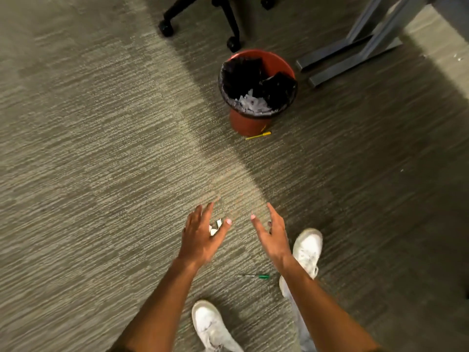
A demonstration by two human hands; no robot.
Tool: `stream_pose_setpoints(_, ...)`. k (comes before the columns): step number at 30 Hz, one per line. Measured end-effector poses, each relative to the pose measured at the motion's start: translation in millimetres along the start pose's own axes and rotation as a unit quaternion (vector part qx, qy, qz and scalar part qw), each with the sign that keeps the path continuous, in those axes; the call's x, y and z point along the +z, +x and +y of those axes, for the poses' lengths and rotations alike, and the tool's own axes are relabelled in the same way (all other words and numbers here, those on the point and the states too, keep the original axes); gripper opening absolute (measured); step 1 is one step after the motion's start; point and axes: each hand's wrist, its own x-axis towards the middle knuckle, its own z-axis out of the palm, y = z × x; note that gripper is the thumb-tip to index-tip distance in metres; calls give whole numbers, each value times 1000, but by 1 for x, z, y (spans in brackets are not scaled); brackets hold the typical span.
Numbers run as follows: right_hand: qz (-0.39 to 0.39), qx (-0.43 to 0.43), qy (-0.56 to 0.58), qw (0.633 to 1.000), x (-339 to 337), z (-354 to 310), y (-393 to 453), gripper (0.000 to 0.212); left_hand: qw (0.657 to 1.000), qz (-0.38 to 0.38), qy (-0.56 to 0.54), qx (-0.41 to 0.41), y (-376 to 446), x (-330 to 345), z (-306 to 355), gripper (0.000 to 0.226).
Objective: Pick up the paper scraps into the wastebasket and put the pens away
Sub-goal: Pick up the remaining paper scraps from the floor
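A red wastebasket with a black liner stands on the carpet ahead, with white paper scraps inside. A yellow pen lies at its base. A green pen lies on the carpet between my forearms. My left hand reaches forward with its fingers loosely curled around white paper scraps in the palm. My right hand is beside it, fingers spread, holding nothing. Both hands are well short of the wastebasket.
An office chair base with black castors stands behind the wastebasket. Grey metal desk legs are at the upper right. My two white shoes stand on the carpet below my hands.
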Motion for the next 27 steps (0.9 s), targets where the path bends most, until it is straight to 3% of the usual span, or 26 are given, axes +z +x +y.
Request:
stream_pose_setpoints(7,-46,15,-74,996,33,65,-31,85,998,-23,-2,-55,-31,36,-76,79)
stream_pose_setpoints(16,-99,1,-158,982,94,140,43,94,995,-29,40,-84,33,99,-167,78)
stream_pose_setpoints(27,-173,-77,-376,907,184,221,161,97,982,-19,184,-36,151,176,-270,85)
